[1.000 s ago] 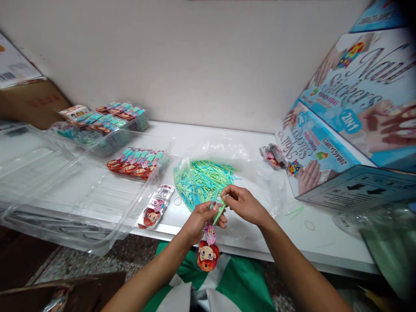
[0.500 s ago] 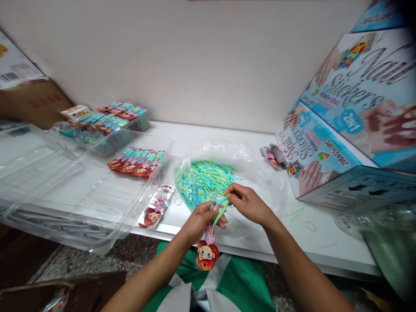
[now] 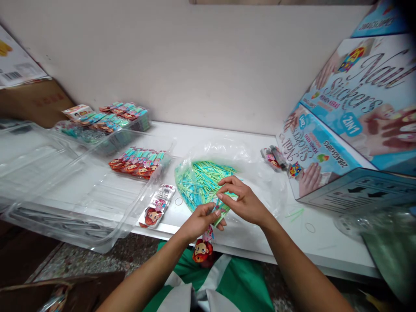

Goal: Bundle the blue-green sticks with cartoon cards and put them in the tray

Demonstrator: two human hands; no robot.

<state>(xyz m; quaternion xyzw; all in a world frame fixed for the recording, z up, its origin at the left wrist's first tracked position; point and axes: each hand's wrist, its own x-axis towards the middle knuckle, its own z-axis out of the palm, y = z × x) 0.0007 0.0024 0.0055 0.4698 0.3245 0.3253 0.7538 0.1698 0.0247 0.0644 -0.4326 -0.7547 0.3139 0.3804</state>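
Note:
My left hand (image 3: 204,221) is closed around a small packet (image 3: 202,250) with a red-haired cartoon figure, which hangs head down below the fingers. Thin green strips (image 3: 223,214) stick out between its fingers, at the packet's other end. Just above and to the right, my right hand (image 3: 242,200) has its fingers stretched and apart, thumb and fingertips close to the packet's upper end. Whether they touch it I cannot tell. Behind both hands, a clear plastic bag (image 3: 260,186) lies spread on the table, with a heap of thin green and blue strips (image 3: 204,177) on it.
Clear plastic trays (image 3: 97,234) fill the left side, one holding a row of similar packets (image 3: 138,163). A flat printed packet (image 3: 157,206) lies beside them. Full trays (image 3: 107,121) stand farther back. Nail sticker boxes (image 3: 367,95) rise on the right, near small packets (image 3: 273,157).
My right hand has opened from a pinch on the green strips, its fingers spreading slightly left. The hanging packet has swung a little left and up in my left hand.

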